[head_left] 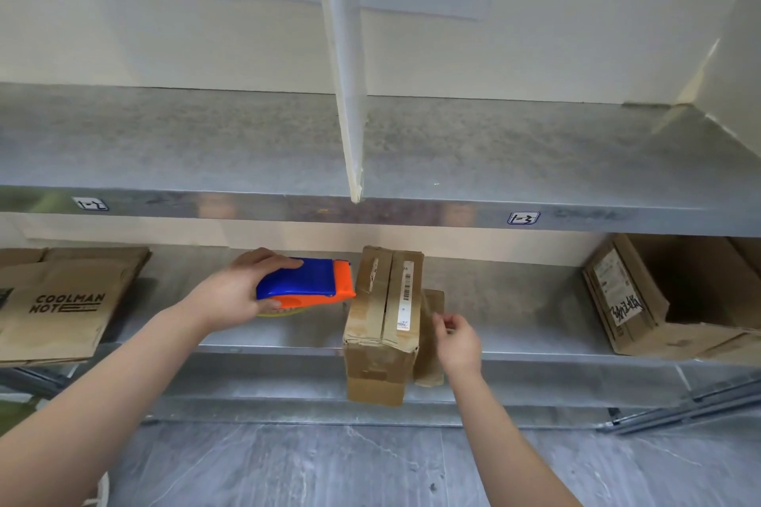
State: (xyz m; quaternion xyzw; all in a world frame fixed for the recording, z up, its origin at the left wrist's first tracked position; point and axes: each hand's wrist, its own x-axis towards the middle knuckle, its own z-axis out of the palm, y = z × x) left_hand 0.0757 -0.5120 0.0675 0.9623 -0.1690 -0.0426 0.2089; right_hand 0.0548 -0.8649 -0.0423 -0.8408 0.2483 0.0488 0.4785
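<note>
Cardboard box (383, 325): on lower shelf (535, 313) between hands, front end overhanging shelf edge. Left hand (234, 292) grasps blue-orange tape dispenser (304, 284), nose just beside box top. Right hand (459, 342) at loose side flap (432, 300); pinching or merely touching, cannot tell. Judgement: sealing at outset, top seam gaping, no fresh tape seen; flap closing and taping remain. Count: one dispenser; two boxes, second box (659, 296) well right of right hand; one printed paper bag (61, 309) left of left hand.
</note>
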